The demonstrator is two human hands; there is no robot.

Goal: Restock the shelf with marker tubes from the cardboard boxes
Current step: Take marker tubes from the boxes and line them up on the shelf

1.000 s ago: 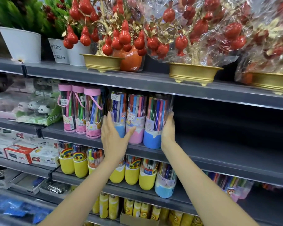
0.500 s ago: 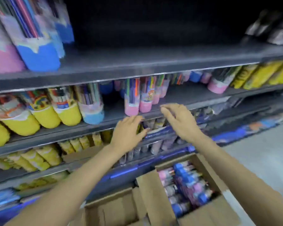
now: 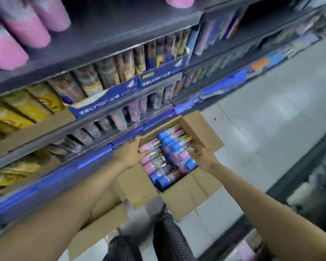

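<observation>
Head view, blurred: an open brown cardboard box (image 3: 192,193) on the pale floor (image 3: 271,113) beside the grey shelf (image 3: 105,44) holds pink- and blue-capped clear marker tubes (image 3: 169,153). The left hand (image 3: 129,153) curls onto a pink-capped tube; the right hand (image 3: 202,154) reaches among them, grip unclear.

Both arms stretched forward and down; left hand (image 3: 129,154) and right hand (image 3: 202,154) low, fingers blurred.
</observation>
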